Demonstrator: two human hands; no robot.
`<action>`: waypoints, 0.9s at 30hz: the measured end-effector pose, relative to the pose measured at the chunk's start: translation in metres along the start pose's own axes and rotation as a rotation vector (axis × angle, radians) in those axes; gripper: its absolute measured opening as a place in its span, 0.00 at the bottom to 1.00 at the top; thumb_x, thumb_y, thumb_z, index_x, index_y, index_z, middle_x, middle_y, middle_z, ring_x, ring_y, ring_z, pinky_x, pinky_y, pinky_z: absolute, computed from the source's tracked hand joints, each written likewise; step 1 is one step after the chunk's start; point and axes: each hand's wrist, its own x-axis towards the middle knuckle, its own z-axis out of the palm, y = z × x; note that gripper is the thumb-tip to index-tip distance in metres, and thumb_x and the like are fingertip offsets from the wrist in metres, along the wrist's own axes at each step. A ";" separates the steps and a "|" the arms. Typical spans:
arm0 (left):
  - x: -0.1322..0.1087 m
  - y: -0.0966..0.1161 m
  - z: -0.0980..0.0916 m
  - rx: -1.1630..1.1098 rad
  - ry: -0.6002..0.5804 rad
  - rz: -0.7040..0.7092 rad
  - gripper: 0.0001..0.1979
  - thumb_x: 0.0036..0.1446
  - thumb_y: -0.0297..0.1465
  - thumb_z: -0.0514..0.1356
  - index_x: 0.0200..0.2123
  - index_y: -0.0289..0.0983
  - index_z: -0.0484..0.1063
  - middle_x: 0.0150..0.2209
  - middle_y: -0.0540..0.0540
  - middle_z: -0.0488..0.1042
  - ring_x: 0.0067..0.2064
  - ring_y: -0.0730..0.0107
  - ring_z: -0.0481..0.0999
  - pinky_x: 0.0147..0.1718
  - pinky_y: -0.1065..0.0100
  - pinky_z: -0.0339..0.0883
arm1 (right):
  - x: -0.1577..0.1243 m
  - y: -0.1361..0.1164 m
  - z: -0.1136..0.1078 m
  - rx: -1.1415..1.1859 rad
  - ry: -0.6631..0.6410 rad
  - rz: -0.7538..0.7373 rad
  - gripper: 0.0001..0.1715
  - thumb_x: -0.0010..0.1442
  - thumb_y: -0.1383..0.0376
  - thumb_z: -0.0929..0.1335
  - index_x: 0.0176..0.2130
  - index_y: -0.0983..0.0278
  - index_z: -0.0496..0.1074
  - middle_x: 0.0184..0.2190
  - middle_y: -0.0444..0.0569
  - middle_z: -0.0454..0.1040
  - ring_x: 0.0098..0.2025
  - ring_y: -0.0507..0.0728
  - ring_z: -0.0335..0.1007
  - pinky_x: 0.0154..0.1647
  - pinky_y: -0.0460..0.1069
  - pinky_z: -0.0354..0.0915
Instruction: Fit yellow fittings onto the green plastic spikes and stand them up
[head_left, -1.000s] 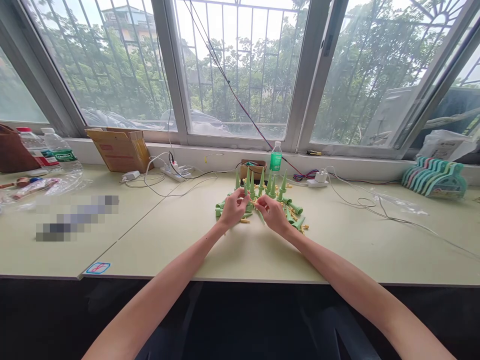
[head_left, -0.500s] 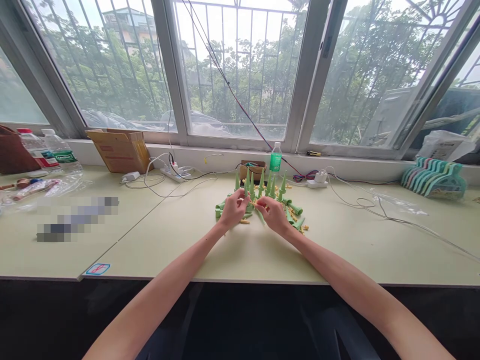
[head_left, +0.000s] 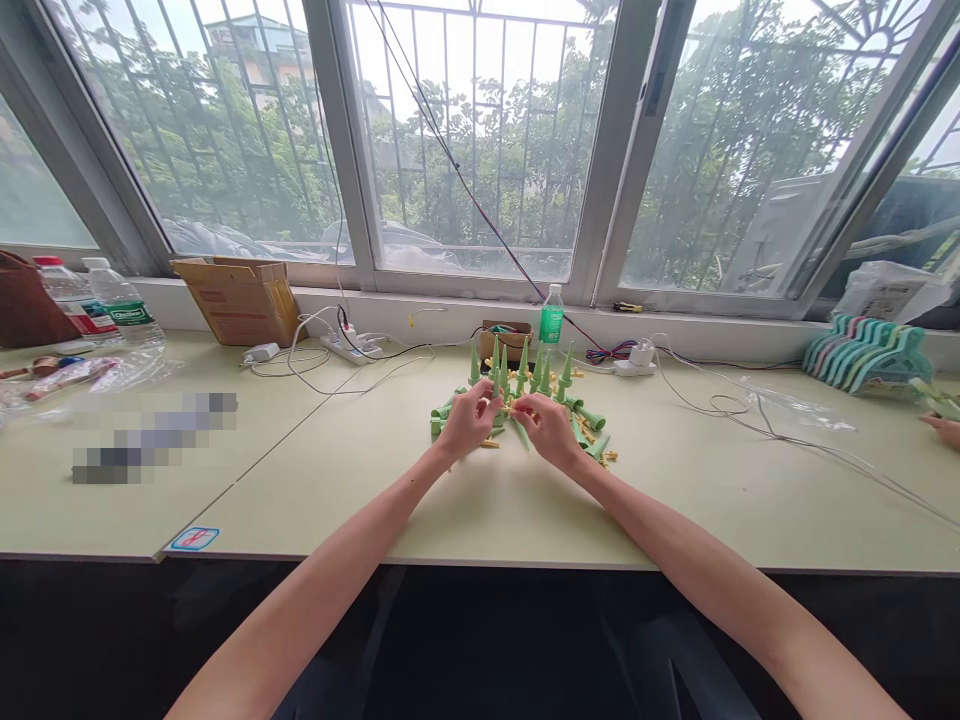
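My left hand [head_left: 466,422] is closed around a pale green pointed cone piece [head_left: 496,381], whose tip sticks up past the fingers. Close beside it, my right hand [head_left: 549,428] pinches a small yellow piece [head_left: 511,408] against the held part; the fingers hide most of where they meet. Several green cones [head_left: 566,372] stand upright just behind my hands. More green pieces [head_left: 590,417] lie on their sides to the right, with small yellow pegs [head_left: 611,456] scattered among them.
A small cardboard box [head_left: 506,343] and a green-liquid bottle [head_left: 551,316] stand behind the pile. Power strips [head_left: 352,345] and cables lie along the back. Hangers [head_left: 862,357] stand at right. Another person's hand [head_left: 943,430] holds something green at the right edge.
Another person's hand with a green object has come in at the right edge. My own hands stay almost in place, with only slight finger movement.
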 end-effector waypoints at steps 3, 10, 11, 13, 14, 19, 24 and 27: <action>-0.001 -0.001 -0.001 0.019 -0.046 0.026 0.10 0.58 0.39 0.56 0.36 0.38 0.68 0.30 0.47 0.72 0.23 0.75 0.66 0.22 0.72 0.59 | 0.000 0.001 0.000 -0.003 0.002 0.004 0.09 0.62 0.62 0.65 0.33 0.63 0.73 0.32 0.49 0.73 0.31 0.54 0.66 0.32 0.48 0.63; -0.001 -0.002 -0.002 0.056 -0.079 0.043 0.09 0.59 0.38 0.54 0.35 0.38 0.66 0.27 0.50 0.67 0.22 0.77 0.62 0.21 0.72 0.56 | 0.000 0.000 0.000 0.010 0.010 0.010 0.08 0.61 0.62 0.66 0.33 0.63 0.73 0.32 0.49 0.73 0.31 0.54 0.66 0.33 0.48 0.64; -0.001 -0.002 -0.002 0.060 -0.081 0.044 0.09 0.60 0.38 0.54 0.35 0.38 0.66 0.27 0.50 0.67 0.22 0.77 0.61 0.21 0.72 0.57 | 0.000 0.000 -0.001 0.010 0.010 0.013 0.09 0.61 0.62 0.66 0.33 0.63 0.73 0.32 0.49 0.73 0.31 0.54 0.66 0.33 0.48 0.64; -0.001 -0.002 -0.002 0.064 -0.085 0.046 0.09 0.60 0.38 0.53 0.35 0.39 0.66 0.27 0.50 0.66 0.22 0.77 0.61 0.22 0.72 0.57 | 0.000 -0.001 -0.001 0.011 0.008 0.020 0.09 0.61 0.62 0.66 0.33 0.63 0.73 0.32 0.49 0.73 0.31 0.54 0.66 0.33 0.48 0.64; -0.001 -0.002 -0.002 0.064 -0.089 0.048 0.09 0.60 0.38 0.53 0.35 0.39 0.65 0.27 0.50 0.66 0.22 0.77 0.61 0.22 0.72 0.57 | 0.000 -0.001 -0.001 0.014 0.006 0.021 0.09 0.61 0.61 0.66 0.33 0.63 0.73 0.32 0.49 0.73 0.31 0.53 0.66 0.32 0.48 0.64; -0.002 -0.002 -0.002 0.087 -0.092 0.057 0.08 0.59 0.37 0.54 0.34 0.39 0.66 0.25 0.51 0.65 0.21 0.77 0.60 0.21 0.73 0.57 | 0.000 0.000 -0.001 0.026 -0.006 0.026 0.10 0.62 0.61 0.65 0.33 0.63 0.73 0.32 0.49 0.73 0.31 0.53 0.67 0.30 0.47 0.63; -0.003 -0.001 -0.002 0.080 -0.091 0.068 0.07 0.59 0.36 0.54 0.35 0.39 0.66 0.26 0.51 0.66 0.21 0.77 0.60 0.22 0.72 0.58 | -0.001 0.001 0.000 0.036 -0.020 0.034 0.11 0.63 0.61 0.64 0.33 0.63 0.72 0.32 0.49 0.74 0.31 0.53 0.67 0.31 0.47 0.62; -0.003 0.000 -0.002 0.082 -0.085 0.083 0.07 0.58 0.36 0.55 0.36 0.39 0.66 0.26 0.51 0.65 0.21 0.78 0.58 0.23 0.72 0.58 | -0.001 0.000 0.000 0.048 -0.027 0.035 0.12 0.63 0.61 0.63 0.33 0.63 0.71 0.32 0.49 0.74 0.31 0.54 0.66 0.32 0.47 0.62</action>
